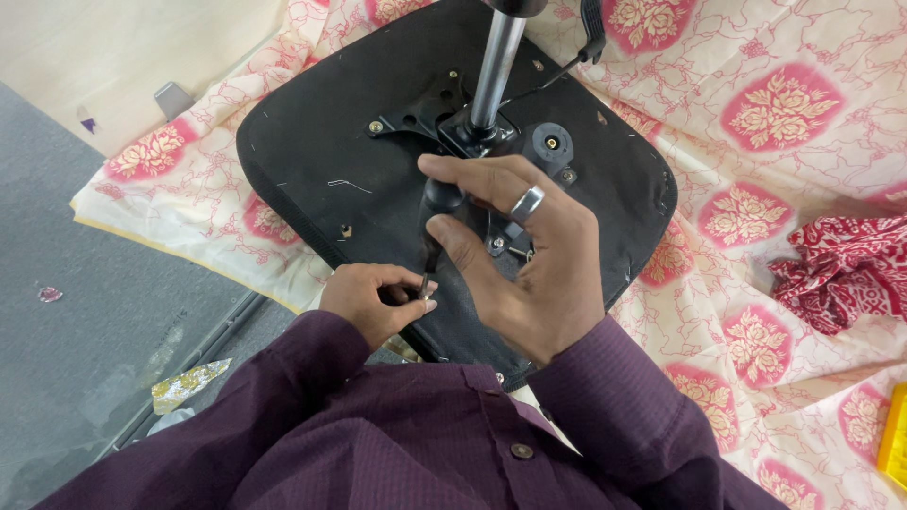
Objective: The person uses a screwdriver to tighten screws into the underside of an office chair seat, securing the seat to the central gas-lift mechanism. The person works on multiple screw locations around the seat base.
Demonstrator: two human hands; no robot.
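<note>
At the upturned black chair seat's [321,161] near edge, my left hand [364,297] has its fingers pinched together on a small metal piece [425,286]; my right hand [529,255], fingers clamped, grips a black-handled tool [440,203] beside the chrome post [493,66], all on the floral sheet [756,189].

Chrome post [497,57] cut off at top edge, yellow object [894,436] cropped right, tool tip perhaps hidden by fingers [416,288]

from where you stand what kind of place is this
Probably a home or small repair spot, work done on the floor: an upturned black chair seat lies on a floral sheet beside grey flooring.
</note>
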